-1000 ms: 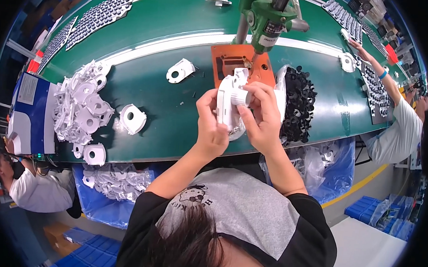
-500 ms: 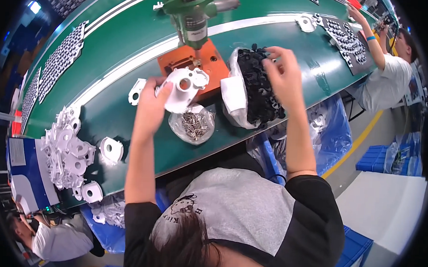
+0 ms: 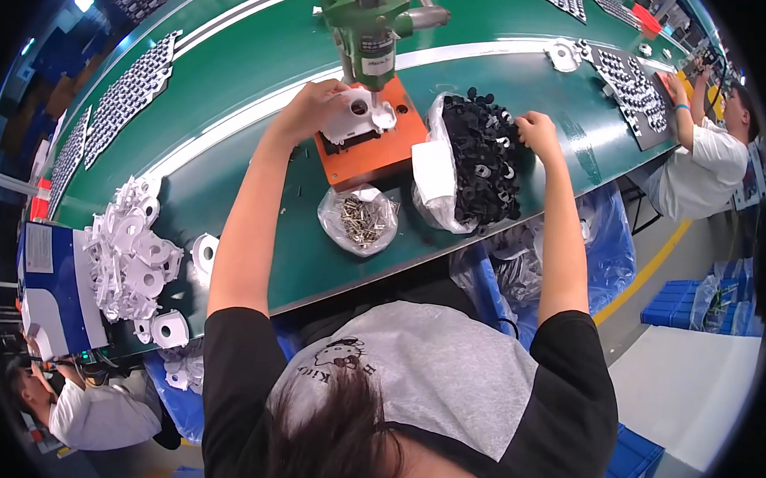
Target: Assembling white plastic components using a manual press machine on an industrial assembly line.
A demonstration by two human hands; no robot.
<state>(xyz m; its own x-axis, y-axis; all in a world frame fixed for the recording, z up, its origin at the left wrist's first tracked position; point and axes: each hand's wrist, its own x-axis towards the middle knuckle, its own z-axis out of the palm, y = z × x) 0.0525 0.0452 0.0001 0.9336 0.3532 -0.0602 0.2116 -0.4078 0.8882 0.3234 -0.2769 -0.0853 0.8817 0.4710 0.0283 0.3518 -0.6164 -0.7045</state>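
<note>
My left hand [image 3: 317,110] grips the rim of a white plastic housing [image 3: 347,125] with a round hole, at the orange fixture block [image 3: 365,159]. The spindle of a green drill press [image 3: 364,35] stands directly above that housing. At the right edge of a bag of small black plastic parts [image 3: 482,162], my right hand [image 3: 537,136] has its fingers pinched together. Whatever they hold, if anything, is too small to make out. A clear bag of metal pins or screws [image 3: 360,221] lies on the near side of the fixture.
White housings are heaped [image 3: 130,258] at the left, with a loose housing [image 3: 205,253] beside them. Trays of small parts [image 3: 131,100] lie far left, and another tray [image 3: 633,92] lies right near a co-worker [image 3: 711,159]. Blue lined bins [image 3: 605,236] stand below the table edge.
My left hand has carried the white housing up and away from me onto the orange fixture under the drill press. My right hand has shifted right, and its fingers have closed.
</note>
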